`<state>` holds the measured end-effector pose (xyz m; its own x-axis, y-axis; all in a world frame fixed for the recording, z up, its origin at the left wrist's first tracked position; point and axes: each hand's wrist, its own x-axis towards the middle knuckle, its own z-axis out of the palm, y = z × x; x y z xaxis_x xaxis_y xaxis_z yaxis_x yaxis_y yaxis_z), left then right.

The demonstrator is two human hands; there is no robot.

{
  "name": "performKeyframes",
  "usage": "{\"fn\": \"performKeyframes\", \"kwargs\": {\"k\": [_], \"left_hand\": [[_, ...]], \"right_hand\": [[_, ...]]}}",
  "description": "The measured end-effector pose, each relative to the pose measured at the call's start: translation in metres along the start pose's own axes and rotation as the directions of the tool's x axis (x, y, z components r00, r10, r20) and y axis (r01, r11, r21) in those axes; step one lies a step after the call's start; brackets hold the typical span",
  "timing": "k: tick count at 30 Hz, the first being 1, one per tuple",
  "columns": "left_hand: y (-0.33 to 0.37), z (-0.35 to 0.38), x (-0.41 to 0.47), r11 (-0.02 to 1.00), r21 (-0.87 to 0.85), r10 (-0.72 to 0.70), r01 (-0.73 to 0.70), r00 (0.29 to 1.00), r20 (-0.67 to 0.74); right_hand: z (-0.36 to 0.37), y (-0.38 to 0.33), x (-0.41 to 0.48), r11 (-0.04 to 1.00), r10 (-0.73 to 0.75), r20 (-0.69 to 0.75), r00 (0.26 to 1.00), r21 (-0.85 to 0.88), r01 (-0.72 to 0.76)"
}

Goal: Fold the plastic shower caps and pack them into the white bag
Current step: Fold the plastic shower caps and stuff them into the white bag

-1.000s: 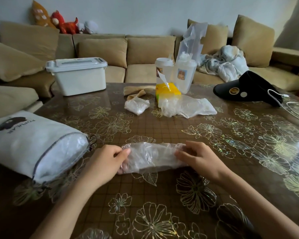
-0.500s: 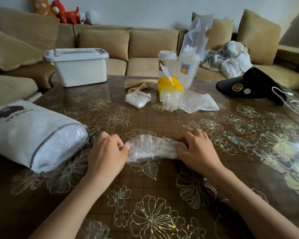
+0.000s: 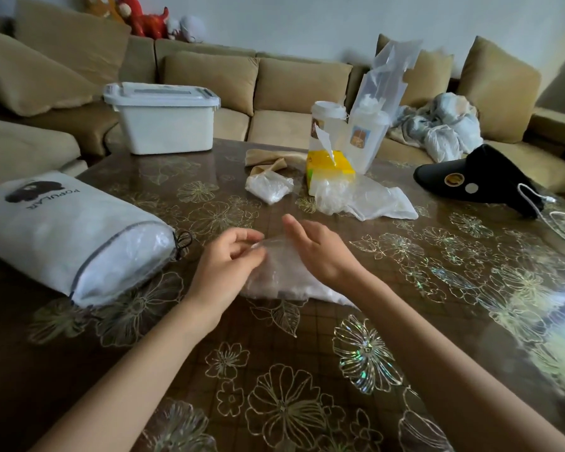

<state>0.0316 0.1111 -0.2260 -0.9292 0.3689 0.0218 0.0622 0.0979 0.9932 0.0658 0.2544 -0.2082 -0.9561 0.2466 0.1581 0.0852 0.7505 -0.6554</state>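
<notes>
A crumpled clear plastic shower cap [image 3: 282,277] lies on the table between my hands. My left hand [image 3: 229,267] pinches its upper edge with curled fingers. My right hand [image 3: 320,251] lies on the cap's right side with its fingers held straight. The white bag [image 3: 62,234], printed with a black figure and the word POPULAR, lies on its side at the left, its open mouth packed with clear plastic. A small folded cap [image 3: 269,187] and a loose heap of clear plastic [image 3: 362,199] sit farther back.
A white lidded bin [image 3: 163,120] stands at the table's back left. A yellow tissue pack [image 3: 330,168], two white cups [image 3: 369,135] in a clear bag and a tan cloth [image 3: 268,158] are at the back centre. A black visor [image 3: 477,179] with a white cord lies right. Sofas surround the flower-patterned table [image 3: 274,370].
Both hands held the cap's ends stretched wide; now they have drawn together over it, the left pinching its top edge, the right laid flat. The camera came closer.
</notes>
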Motion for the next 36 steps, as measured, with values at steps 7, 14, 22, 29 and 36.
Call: {"fn": "performKeyframes", "kwargs": {"k": [7,14,22,29,36], "left_hand": [[0.014,-0.024,0.008,0.971,-0.236,-0.014,0.036,0.996,0.093],[0.01,-0.037,0.013,0.963,-0.233,-0.119,0.133,0.99,0.073],[0.023,-0.069,0.009,0.952,0.184,-0.305,0.244,0.711,0.634],[0.028,-0.031,0.002,0.976,0.205,-0.21,0.077,0.601,0.771],[0.023,-0.027,0.0,0.938,0.011,-0.292,0.346,0.774,0.562]], "right_hand": [[0.004,0.014,0.002,0.998,-0.036,-0.187,0.982,0.042,0.045],[-0.011,0.032,-0.017,0.977,-0.115,-0.343,0.932,-0.21,0.043],[-0.035,0.037,-0.021,0.974,-0.208,-0.237,0.949,-0.143,0.178],[-0.023,0.001,-0.034,0.895,-0.445,-0.024,0.895,-0.037,0.444],[-0.026,0.016,-0.03,0.833,0.048,-0.213,0.976,0.548,0.079]]}}
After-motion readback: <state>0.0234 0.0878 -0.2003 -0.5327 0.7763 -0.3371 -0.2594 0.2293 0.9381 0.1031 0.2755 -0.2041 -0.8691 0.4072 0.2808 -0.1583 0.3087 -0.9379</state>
